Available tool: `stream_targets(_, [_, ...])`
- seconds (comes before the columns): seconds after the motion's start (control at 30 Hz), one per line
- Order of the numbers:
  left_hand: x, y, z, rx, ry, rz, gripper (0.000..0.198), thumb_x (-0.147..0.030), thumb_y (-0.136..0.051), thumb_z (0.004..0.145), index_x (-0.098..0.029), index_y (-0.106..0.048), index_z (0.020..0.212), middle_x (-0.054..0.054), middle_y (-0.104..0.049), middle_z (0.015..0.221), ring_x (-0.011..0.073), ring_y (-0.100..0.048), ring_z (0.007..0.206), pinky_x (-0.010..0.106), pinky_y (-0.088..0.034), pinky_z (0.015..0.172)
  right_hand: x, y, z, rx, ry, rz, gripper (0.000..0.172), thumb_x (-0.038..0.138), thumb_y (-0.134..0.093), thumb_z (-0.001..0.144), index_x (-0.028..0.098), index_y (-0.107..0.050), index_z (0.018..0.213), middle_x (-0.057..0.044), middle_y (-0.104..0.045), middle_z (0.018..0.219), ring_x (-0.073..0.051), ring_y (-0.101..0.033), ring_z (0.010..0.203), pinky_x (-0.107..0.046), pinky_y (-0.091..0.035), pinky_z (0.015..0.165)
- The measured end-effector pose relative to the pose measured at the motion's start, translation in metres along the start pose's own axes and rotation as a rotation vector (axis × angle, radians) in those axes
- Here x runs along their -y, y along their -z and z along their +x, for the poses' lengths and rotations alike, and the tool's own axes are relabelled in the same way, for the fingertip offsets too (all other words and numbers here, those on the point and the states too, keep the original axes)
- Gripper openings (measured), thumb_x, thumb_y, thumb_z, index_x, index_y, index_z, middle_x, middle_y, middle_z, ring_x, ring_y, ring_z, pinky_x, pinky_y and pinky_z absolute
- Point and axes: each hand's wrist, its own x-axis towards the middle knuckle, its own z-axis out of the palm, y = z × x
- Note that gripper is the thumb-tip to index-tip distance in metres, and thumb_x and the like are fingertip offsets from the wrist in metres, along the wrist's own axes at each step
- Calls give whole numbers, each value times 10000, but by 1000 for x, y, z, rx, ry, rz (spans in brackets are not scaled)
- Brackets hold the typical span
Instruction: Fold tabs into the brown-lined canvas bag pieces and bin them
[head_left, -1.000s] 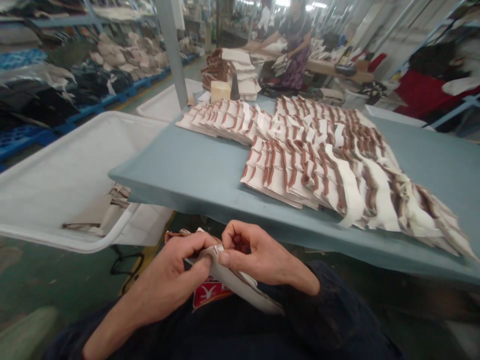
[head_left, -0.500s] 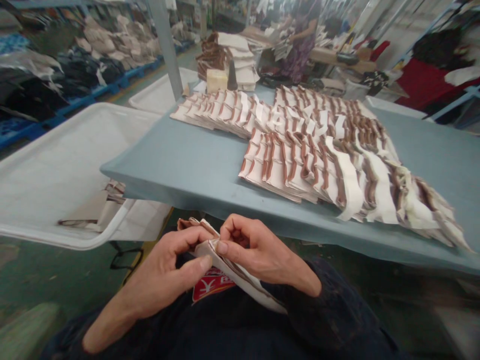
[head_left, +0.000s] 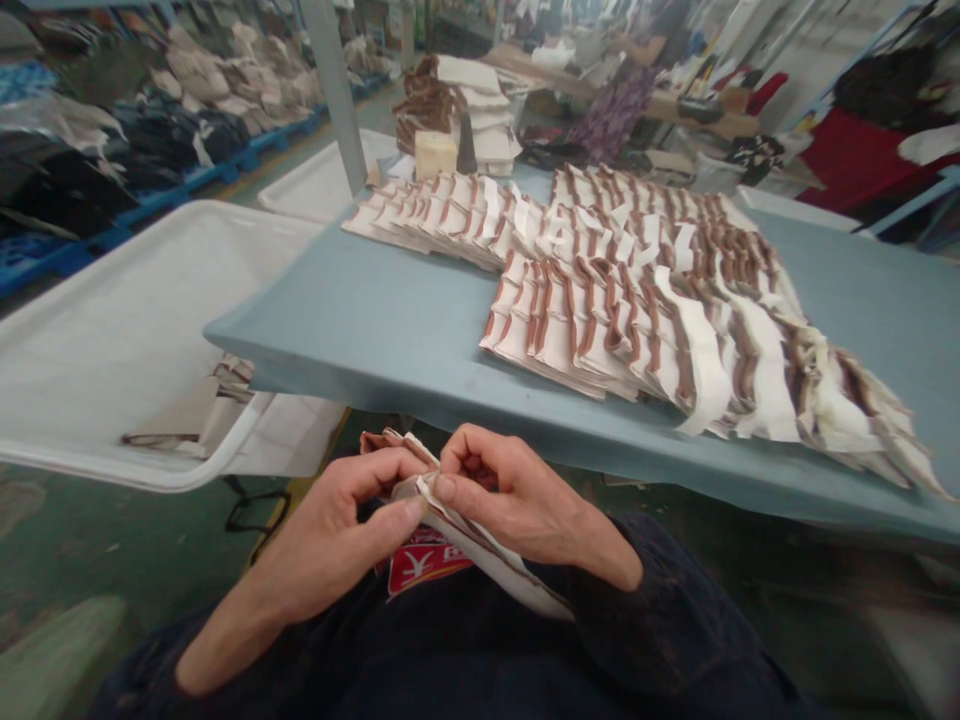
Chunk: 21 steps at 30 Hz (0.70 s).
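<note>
Both hands meet in my lap below the table's front edge. My left hand (head_left: 341, 530) pinches a cream fabric piece with a brown edge (head_left: 487, 555) between thumb and fingers. My right hand (head_left: 517, 495) grips the same fabric piece at its top corner, fingers curled tight. The piece trails down to the right over my dark clothing, which bears a red label (head_left: 424, 565). On the blue-grey table (head_left: 375, 320) ahead lie overlapping rows of similar cream and brown fabric pieces (head_left: 622, 290).
A white plastic tub (head_left: 112, 340) stands to the left, with a few fabric pieces inside. Stacked pieces (head_left: 465, 120) and a small cream block (head_left: 436, 155) sit at the table's far end beside a grey post (head_left: 330, 90). Another person (head_left: 622, 100) works behind. Shelves of cloth line the left.
My hands have stayed on the fabric piece, shifting it only slightly. The view has tilted down a little, and the person at the back has moved.
</note>
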Motion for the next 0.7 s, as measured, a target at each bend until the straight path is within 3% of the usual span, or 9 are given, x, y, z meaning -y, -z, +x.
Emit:
stream_targets(0.23, [-1,-2,2,-35,35,4,224,-371,-766,943,-194,-826,820,29,-789,855,192,-674,803,247,-515,700,12,6,-9,-57,107,-166,107,276,-765,990,191,-704,965,55,-670,763,-98,-578,653,-223,-429,623])
stream_targets(0.47, [3,0,3,-57,36,14,261,-398,-783,961,-206,-842,794,29,-795,865,184,-675,789,228,-528,684,14,8,-11,-61,205,-375,56,189,-741,1038,186,-745,983,34,-737,795,-102,-642,658,-222,-432,633])
stream_targets(0.57, [5,-1,2,-63,45,28,288,-427,-784,972,-201,-852,808,40,-804,869,195,-686,791,234,-537,672,14,7,-10,-86,232,-558,16,188,-741,1060,192,-747,1045,26,-769,803,-112,-670,645,-230,-429,620])
stream_targets(0.7, [5,-3,1,-83,37,80,335,-460,-765,1001,-199,-857,811,53,-820,871,212,-702,820,249,-554,690,15,3,-11,-168,409,-939,81,233,-707,1112,204,-741,1045,-2,-815,846,-151,-732,704,-288,-392,610])
